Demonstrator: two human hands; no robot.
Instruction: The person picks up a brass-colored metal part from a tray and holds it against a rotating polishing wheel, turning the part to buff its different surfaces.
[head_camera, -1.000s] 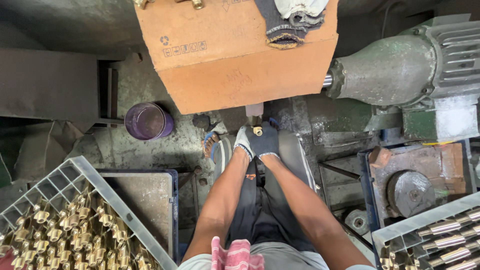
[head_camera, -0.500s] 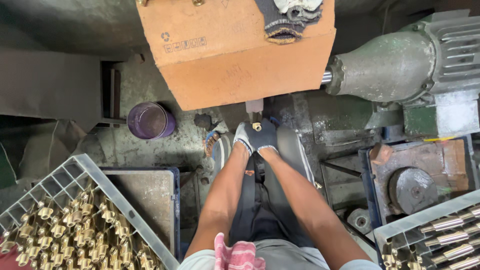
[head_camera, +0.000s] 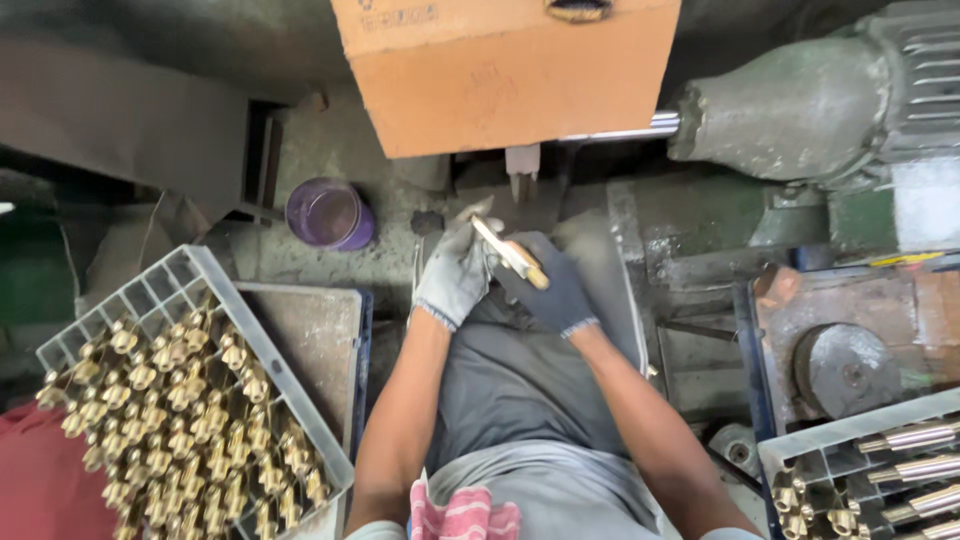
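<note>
Below the orange box (head_camera: 505, 75) and its small metal tip (head_camera: 523, 183), both gloved hands meet over the lap, closed around one brass rod (head_camera: 510, 252). That rod lies slanted across the grip: its upper end rests in the fingers of the left hand (head_camera: 455, 272), while its lower end pokes out over the knuckles of the right hand (head_camera: 548, 285), which seems to pinch it, though the dark glove hides the fingertips. Crates of brass parts (head_camera: 190, 400) sit left, a purple cup (head_camera: 328, 213) beyond.
</note>
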